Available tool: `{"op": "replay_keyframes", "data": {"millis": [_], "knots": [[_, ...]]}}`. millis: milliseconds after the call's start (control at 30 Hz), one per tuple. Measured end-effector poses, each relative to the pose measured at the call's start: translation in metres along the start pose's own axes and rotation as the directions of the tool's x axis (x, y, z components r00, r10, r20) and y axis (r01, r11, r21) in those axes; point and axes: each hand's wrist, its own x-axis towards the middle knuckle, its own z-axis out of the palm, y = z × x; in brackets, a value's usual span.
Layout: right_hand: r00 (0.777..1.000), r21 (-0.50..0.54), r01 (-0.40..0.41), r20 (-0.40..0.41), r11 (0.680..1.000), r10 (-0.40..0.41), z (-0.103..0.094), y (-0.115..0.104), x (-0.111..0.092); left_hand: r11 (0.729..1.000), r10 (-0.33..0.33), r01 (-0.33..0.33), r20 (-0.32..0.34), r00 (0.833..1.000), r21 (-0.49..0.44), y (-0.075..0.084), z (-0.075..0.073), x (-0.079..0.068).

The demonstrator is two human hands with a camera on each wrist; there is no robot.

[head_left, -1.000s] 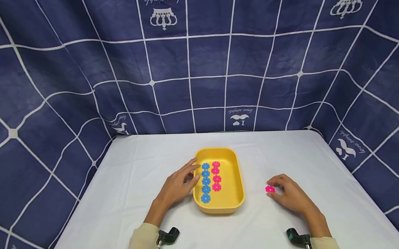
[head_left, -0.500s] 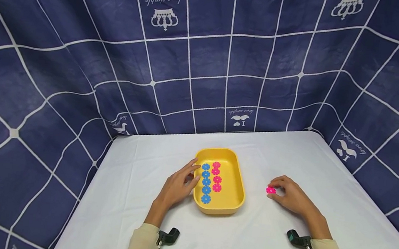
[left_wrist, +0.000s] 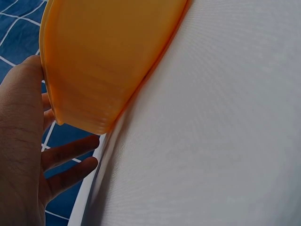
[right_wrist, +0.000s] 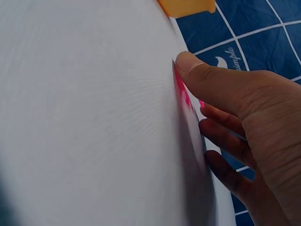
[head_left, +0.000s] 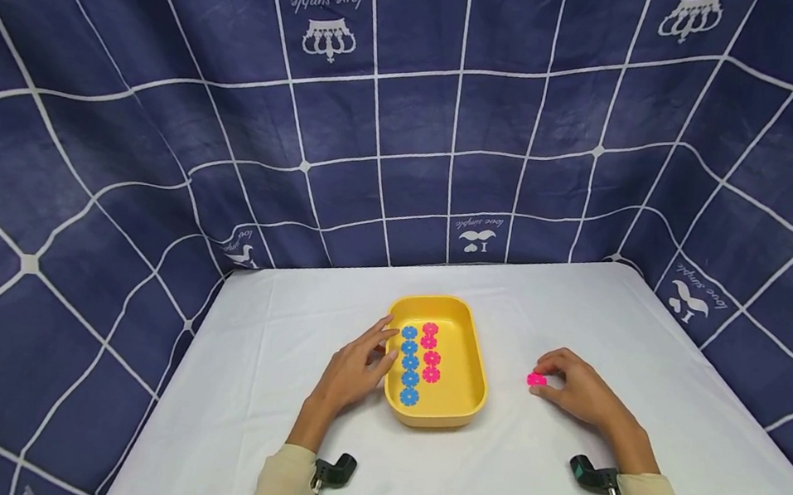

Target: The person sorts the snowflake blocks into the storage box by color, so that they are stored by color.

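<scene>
White table (head_left: 484,493) | right hand (head_left: 584,389) grip pinches half-hidden pink disc (head_left: 536,379) | left hand (head_left: 350,371) flat against yellow tray (head_left: 470,399)

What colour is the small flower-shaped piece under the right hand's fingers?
The flower piece is bright pink; the head view shows it best, at the fingertips of the right hand.

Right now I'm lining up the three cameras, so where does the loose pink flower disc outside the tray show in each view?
Head: the pink disc lies on the white table, right of the yellow tray, at the right hand fingertips.
Left wrist: not in it; only tray wall, left hand and table.
Right wrist: a thin pink sliver under the thumb.
Shared landmark: the yellow tray.
</scene>
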Motion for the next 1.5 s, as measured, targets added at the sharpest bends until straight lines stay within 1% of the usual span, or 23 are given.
{"op": "replay_keyframes", "data": {"millis": [100,300,533,733,900,1067,1300,1500], "knots": [[1.0,0.0,0.011,-0.002,1.0,-0.011,-0.001,-0.003,0.003,1.0,0.0,0.0,0.0,1.0,0.0,0.0,0.001,-0.001],[0.997,-0.014,0.072,-0.018,0.997,-0.073,-0.006,-0.012,0.01,1.0,0.004,-0.004,0.001,1.0,0.007,0.0,0.0,-0.002],[0.995,-0.021,0.096,0.0,0.995,-0.096,-0.015,-0.03,0.022,1.0,0.006,-0.006,-0.002,1.0,0.005,0.0,-0.001,0.0],[0.989,-0.028,0.147,-0.004,0.989,-0.147,-0.019,-0.046,0.032,1.0,0.015,-0.015,-0.008,1.0,0.002,0.0,-0.002,0.0],[0.989,-0.038,0.144,-0.006,0.989,-0.145,-0.021,-0.059,0.038,1.0,0.007,-0.007,0.001,1.0,0.001,0.0,-0.001,-0.001],[0.987,-0.047,0.16,0.002,0.986,-0.16,-0.023,-0.069,0.045,1.0,0.006,-0.006,-0.005,1.0,-0.002,-0.001,0.001,-0.001],[0.983,-0.057,0.181,0.03,0.982,-0.179,-0.019,-0.09,0.056,1.0,0.002,-0.002,0.002,1.0,-0.001,0.001,-0.001,-0.001],[0.969,-0.045,0.235,0.088,0.971,-0.23,-0.009,-0.113,0.07,1.0,0.016,-0.016,-0.003,1.0,-0.002,0.001,-0.001,-0.001]]}}
